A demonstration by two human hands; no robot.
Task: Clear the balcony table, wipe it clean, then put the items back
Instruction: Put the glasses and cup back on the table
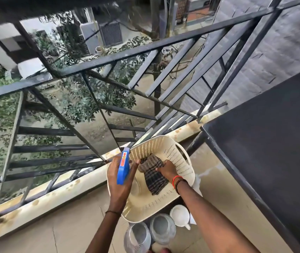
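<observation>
A cream perforated basket [180, 154] stands on the balcony floor beside the black table [273, 143]. My left hand [120, 179] grips a blue spray-bottle head [123, 167] over the basket's left rim. Inside the basket, my right hand [167, 169] grips a dark checked cloth [153, 177]. The bottle's body is hidden behind my left hand.
Two clear glass jars [162, 228] [137, 238] and a white cup [180, 215] stand on the floor just below the basket. A black metal railing [90, 84] runs along the balcony's stained ledge [54, 194] to the left. Beige floor tiles [63, 232] spread out at lower left.
</observation>
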